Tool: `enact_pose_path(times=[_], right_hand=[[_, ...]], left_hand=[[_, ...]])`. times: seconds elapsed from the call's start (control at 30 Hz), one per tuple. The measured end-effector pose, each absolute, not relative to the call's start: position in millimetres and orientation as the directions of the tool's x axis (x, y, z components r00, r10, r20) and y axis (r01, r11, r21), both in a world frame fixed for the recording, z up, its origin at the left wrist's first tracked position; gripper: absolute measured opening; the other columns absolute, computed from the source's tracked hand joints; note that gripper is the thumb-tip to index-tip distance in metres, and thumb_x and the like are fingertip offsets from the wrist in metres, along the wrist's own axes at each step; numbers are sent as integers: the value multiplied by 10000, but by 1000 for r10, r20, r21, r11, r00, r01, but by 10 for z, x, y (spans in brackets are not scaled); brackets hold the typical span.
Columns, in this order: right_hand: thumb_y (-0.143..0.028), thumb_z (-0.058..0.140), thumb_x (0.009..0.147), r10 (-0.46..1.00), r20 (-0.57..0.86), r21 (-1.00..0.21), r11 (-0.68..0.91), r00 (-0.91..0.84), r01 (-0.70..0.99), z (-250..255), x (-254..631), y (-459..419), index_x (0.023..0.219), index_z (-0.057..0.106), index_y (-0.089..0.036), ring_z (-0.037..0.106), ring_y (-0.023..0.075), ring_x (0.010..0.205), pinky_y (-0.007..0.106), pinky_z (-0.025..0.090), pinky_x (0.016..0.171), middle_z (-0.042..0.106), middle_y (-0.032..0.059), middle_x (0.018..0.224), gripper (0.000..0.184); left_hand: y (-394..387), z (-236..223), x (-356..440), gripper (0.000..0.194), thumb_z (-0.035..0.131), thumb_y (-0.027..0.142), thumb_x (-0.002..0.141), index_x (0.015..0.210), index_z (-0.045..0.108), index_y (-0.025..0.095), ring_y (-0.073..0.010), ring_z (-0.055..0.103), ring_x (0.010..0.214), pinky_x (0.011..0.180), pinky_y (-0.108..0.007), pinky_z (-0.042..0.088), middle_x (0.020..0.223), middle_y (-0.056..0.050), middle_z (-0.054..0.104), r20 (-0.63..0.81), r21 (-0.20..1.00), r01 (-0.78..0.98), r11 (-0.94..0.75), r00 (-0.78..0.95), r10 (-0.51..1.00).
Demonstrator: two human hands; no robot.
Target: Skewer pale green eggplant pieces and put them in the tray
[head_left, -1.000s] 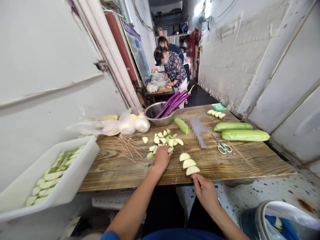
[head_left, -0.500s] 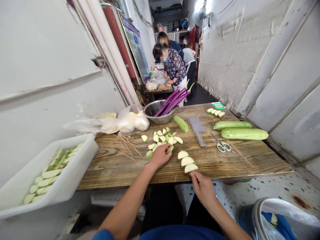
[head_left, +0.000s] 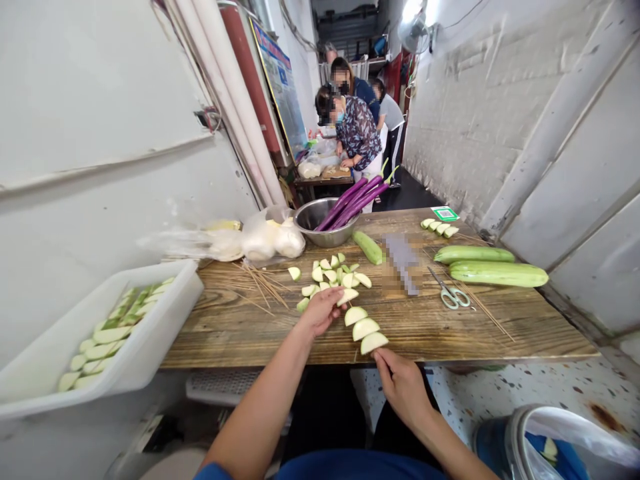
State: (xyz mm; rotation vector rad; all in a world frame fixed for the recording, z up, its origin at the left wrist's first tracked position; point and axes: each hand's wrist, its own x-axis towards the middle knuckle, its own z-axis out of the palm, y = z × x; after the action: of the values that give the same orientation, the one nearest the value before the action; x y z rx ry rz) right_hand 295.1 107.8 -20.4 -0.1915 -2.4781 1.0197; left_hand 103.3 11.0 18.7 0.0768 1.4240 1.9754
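My right hand (head_left: 401, 378) is closed at the near end of a skewer that carries several half-round zucchini slices (head_left: 365, 328). Between the fingers of my left hand (head_left: 323, 312) is another zucchini slice (head_left: 348, 296), just beyond the far end of the skewered row. The skewer itself is mostly hidden by the slices. Behind my left hand lies a loose pile of cut zucchini pieces (head_left: 331, 265) on the wooden table (head_left: 225, 340).
A white bin (head_left: 165, 320) of skewered slices stands left. Bare skewers (head_left: 260, 287), bagged white food (head_left: 273, 237), a steel bowl (head_left: 325, 233) of eggplants (head_left: 353, 205), scissors (head_left: 453, 295), a blurred cleaver-like shape (head_left: 400, 260) and whole zucchinis (head_left: 497, 273) surround the work. People stand behind.
My left hand has lifted a slice from the pile and brought it towards the skewer's far end. My right hand has shifted slightly left with the skewer. The view has shifted slightly.
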Motion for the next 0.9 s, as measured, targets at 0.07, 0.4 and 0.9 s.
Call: enact_pose_path(times=[0.07, 0.4, 0.9], right_hand=[[-262, 338, 922, 290, 358, -700, 713, -888, -50, -203, 2963, 1059, 775, 611, -161, 574, 129, 556, 210, 403, 587, 622, 40, 640, 326], [-262, 344, 923, 302, 352, -717, 695, -886, -47, -210, 3008, 1051, 810, 605, -149, 569, 137, 559, 221, 383, 581, 615, 47, 649, 306], [-252, 343, 920, 308, 349, -723, 690, -885, -45, -240, 3026, 1060, 776, 597, -150, 564, 135, 560, 215, 382, 583, 601, 44, 635, 309]], left_hand=[[122, 204, 1034, 53, 578, 104, 764, 780, 614, 69, -46, 501, 451, 315, -112, 258, 617, -37, 585, -359, 840, -513, -180, -772, 525], [181, 216, 1058, 105, 547, 105, 788, 867, 591, 51, -204, 666, 732, 696, -325, 558, 792, -148, 677, -477, 743, -628, -232, -740, 475], [199, 235, 1097, 92, 523, 73, 802, 866, 574, 30, -233, 673, 745, 722, -347, 560, 795, -167, 677, -466, 742, -623, -247, -745, 478]])
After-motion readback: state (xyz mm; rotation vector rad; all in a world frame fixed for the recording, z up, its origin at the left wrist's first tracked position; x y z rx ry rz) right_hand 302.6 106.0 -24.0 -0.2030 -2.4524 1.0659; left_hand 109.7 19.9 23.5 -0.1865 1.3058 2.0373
